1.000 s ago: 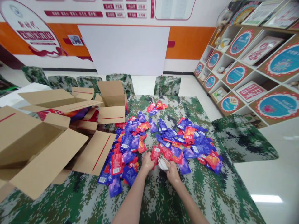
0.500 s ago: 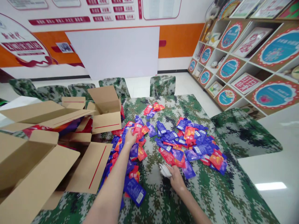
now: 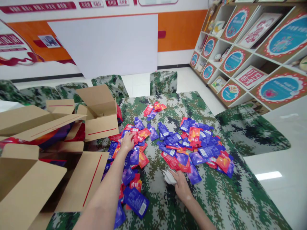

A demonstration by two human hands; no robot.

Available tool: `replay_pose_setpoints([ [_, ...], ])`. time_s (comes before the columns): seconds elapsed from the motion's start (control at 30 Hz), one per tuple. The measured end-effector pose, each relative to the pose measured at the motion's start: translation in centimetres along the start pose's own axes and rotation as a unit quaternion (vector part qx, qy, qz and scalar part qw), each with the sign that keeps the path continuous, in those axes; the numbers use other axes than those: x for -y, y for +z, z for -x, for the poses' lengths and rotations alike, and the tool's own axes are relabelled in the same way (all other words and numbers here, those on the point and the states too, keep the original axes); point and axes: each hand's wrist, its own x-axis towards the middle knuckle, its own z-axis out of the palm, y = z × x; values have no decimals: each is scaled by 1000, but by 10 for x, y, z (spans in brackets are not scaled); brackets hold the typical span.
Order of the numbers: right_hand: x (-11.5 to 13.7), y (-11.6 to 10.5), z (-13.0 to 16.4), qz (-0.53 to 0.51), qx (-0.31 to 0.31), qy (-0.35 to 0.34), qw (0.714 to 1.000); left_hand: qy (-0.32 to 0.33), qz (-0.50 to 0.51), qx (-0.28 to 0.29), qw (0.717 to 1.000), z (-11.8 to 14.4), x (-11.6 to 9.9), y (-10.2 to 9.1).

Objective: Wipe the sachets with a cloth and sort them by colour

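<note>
Sachets point(image 3: 144, 143), red and purple, lie heaped across the table point(image 3: 216, 198). Left hand point(image 3: 127, 142) rests on the left heap, fingers curled onto a red sachet point(image 3: 134, 134). Right hand point(image 3: 181, 185) lies near the table edge, fingers pinching a crumpled white wrapper point(image 3: 168, 176), apparently kept apart. Open boxes point(image 3: 48, 153) crowd the left side; chairs point(image 3: 163, 82) stand beyond.

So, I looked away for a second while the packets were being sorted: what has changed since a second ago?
The left hand left the spot beside the right hand and reached forward-left onto the left pile of packets, fingers now on red ones near the open carton. The right hand stayed low at the table's middle, still closed on a crumpled white wrapper. The right pile and the cartons look unmoved.
</note>
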Motion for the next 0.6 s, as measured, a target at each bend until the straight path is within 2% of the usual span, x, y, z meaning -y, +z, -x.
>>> replay_pose_setpoints([
  [0.2, 0, -1, 0, -10, 1, -3, 1000, 17, -28, 5, 999, -2, -3, -3],
  [0.33, -1, -1, 0, -15, -4, -9, 1000, 41, -44, -12, 998, 3, -26, 5],
  [0.4, -2, 0, 0, -16, -11, -9, 1000, 93, -32, 12, 995, 7, -47, 18],
  [0.47, -3, 0, 1, -14, -18, -7, 1000, 154, -2, 72, 985, 12, -69, 36],
  [0.6, -5, 1, 3, -6, -21, -1, 1000, 175, 13, 117, 977, 17, -102, 71],
])
